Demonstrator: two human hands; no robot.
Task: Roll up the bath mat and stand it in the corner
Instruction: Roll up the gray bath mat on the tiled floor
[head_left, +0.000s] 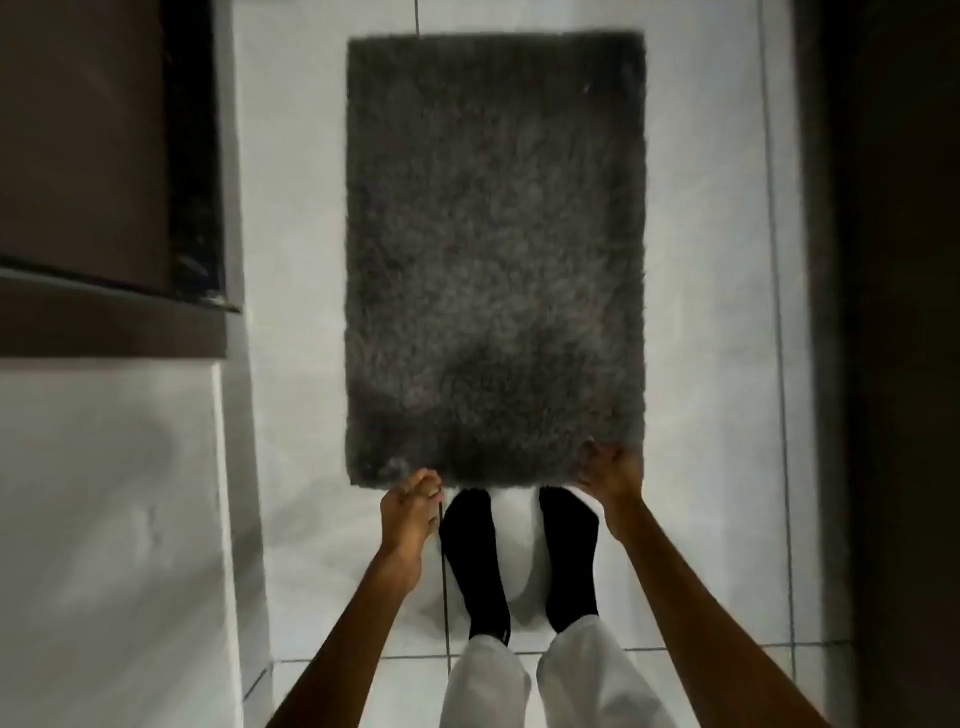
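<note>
A dark grey shaggy bath mat (496, 249) lies flat on the white tiled floor, its long side running away from me. My left hand (408, 512) pinches the mat's near edge towards its left corner. My right hand (610, 473) grips the near right corner, fingers curled into the pile. Both arms reach down from the bottom of the view. The near edge looks slightly lifted at the right hand.
My two feet in black socks (475, 551) stand on the tiles just before the mat's near edge. A white wall (104, 519) and a dark framed panel (104, 156) close the left side. A dark door or wall (893, 312) runs along the right.
</note>
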